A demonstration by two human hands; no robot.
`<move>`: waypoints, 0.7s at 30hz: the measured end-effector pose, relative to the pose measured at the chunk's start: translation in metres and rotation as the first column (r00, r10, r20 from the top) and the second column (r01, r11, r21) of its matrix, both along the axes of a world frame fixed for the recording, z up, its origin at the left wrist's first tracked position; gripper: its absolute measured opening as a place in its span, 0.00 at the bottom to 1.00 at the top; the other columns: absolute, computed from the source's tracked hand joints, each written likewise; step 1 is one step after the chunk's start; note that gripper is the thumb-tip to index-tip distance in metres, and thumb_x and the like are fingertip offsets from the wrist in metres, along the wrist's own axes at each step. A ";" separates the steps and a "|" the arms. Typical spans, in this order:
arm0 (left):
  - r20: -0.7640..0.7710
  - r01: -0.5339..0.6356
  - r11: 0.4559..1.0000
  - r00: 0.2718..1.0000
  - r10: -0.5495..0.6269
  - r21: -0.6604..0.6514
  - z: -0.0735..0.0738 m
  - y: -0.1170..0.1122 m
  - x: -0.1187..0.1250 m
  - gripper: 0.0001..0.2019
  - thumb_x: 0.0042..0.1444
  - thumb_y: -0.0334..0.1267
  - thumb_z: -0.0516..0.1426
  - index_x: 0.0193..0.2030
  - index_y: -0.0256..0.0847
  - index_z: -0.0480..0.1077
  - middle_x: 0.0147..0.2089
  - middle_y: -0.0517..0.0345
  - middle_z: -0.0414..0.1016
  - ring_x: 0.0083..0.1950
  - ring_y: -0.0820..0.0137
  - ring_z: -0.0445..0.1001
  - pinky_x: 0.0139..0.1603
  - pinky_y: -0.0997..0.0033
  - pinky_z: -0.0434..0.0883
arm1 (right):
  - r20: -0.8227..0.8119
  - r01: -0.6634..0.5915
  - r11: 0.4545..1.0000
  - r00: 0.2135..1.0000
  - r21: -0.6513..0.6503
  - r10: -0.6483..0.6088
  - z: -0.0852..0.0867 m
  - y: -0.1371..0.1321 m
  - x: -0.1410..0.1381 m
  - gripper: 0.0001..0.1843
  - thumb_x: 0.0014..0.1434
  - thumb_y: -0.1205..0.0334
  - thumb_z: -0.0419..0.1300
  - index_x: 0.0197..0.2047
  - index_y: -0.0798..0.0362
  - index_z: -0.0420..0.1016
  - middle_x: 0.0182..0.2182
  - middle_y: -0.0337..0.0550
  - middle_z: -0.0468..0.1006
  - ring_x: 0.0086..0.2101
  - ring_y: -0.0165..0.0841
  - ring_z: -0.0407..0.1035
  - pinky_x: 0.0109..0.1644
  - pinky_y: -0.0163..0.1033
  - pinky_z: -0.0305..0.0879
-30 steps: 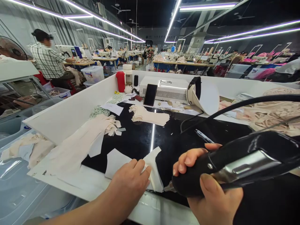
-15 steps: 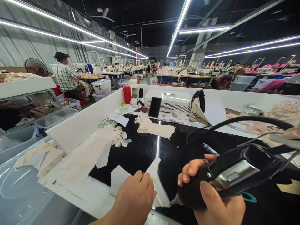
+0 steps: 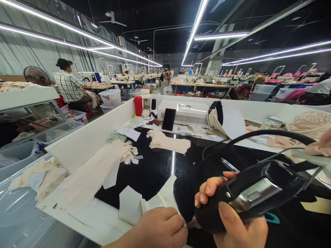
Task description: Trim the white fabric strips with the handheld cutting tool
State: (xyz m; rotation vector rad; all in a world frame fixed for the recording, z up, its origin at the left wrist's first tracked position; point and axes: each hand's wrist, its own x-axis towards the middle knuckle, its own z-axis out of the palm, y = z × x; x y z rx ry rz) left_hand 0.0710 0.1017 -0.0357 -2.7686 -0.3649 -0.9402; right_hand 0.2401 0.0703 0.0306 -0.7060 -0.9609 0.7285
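My right hand [image 3: 239, 220] is wrapped round a black corded hand tool [image 3: 261, 194] with a silver panel. The tool's working tip is mostly hidden and points left, close to my left fingertips. My left hand [image 3: 162, 225] is closed on the lower edge of a pale fabric piece [image 3: 167, 191], which lies on the black table surface [image 3: 152, 168]. A white card-like piece [image 3: 130, 203] sits just left of that fabric. Farther up the table is a stack of cream fabric pieces [image 3: 169, 143], and a longer cream pile [image 3: 95, 170] spreads at the left.
A pen [image 3: 230, 165] and a teal-handled item [image 3: 272, 218] lie near the tool. Its black cable [image 3: 258, 133] arches to the right. A phone [image 3: 169, 119] leans against a white vented box [image 3: 186, 109] at the back. Low white walls [image 3: 85, 141] edge the table.
My left hand has moved right and down along the fabric piece, uncovering more of it. The right hand holds the tool in nearly the same place. The view has shifted slightly.
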 end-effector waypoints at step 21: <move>-0.055 0.014 0.988 0.998 -0.023 -0.155 0.014 -0.002 -0.015 0.06 0.75 0.29 0.54 0.52 0.33 0.73 0.40 0.54 0.77 0.44 0.67 0.80 0.48 0.68 0.80 | 0.006 0.043 0.999 0.999 -0.008 -0.043 0.007 -0.002 -0.004 0.19 0.64 0.55 0.71 0.54 0.42 0.72 0.32 0.36 0.75 0.28 0.33 0.72 0.30 0.40 0.78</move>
